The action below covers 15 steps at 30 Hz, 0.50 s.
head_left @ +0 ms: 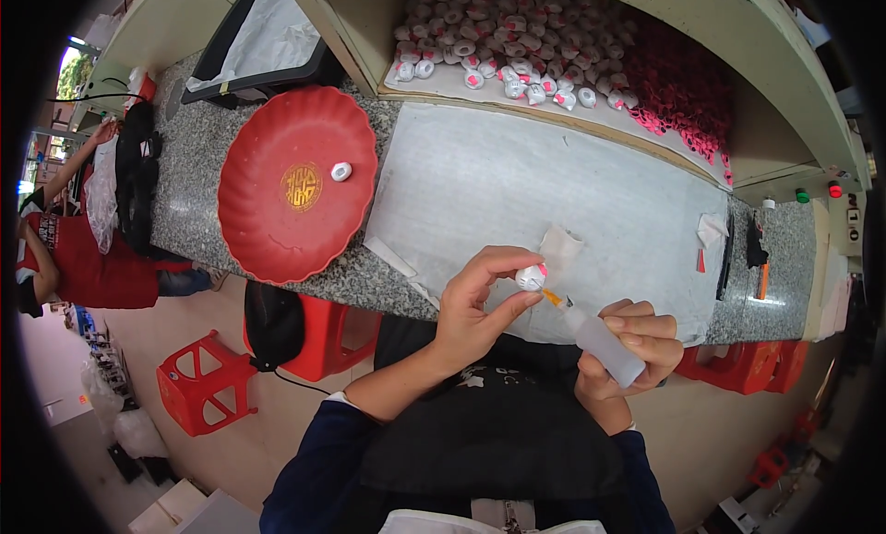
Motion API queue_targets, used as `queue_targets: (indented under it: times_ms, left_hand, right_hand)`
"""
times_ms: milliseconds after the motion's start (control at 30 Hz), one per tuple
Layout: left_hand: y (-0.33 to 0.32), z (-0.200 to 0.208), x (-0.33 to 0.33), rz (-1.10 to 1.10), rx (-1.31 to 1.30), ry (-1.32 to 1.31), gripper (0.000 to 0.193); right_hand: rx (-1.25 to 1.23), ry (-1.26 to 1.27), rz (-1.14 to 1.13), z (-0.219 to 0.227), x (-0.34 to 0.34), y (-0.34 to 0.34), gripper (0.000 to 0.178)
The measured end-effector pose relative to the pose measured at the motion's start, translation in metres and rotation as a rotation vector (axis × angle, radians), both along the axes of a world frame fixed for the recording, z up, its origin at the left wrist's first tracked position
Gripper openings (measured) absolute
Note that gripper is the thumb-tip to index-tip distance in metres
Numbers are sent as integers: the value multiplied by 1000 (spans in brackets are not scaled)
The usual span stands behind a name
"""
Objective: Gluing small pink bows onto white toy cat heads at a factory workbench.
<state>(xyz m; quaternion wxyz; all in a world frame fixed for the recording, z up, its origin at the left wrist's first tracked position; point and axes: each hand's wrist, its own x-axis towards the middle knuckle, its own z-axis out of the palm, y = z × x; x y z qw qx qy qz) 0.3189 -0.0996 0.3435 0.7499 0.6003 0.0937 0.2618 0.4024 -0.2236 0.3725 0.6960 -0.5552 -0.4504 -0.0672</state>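
Observation:
My left hand (475, 303) pinches a small white piece with a pink spot (532, 276) between thumb and fingers, just above the near edge of the granite counter. My right hand (629, 348) grips a translucent squeeze bottle (602, 341) whose thin orange nozzle (552, 298) points at the white piece and touches or nearly touches it. A pale sheet (517, 192) covers the counter under both hands.
A red scalloped plate (268, 211) on the granite counter (185, 192) at the left holds one white piece (341, 171). A beige box (738, 36) behind holds several white-and-pink pieces (503, 36). Red stools (205, 384) stand on the floor. A seated person in red (83, 257) is far left.

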Motion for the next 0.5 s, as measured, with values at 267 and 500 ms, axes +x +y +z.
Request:
queue_targets:
  times_ms: [267, 500]
  left_hand:
    - [2, -1, 0, 28, 87, 12, 32]
    - [3, -1, 3, 12, 32, -24, 30]
  right_hand:
    - [-5, 26, 46, 0, -2, -1, 45]
    - [-32, 9, -125, 0, 1, 4, 41]
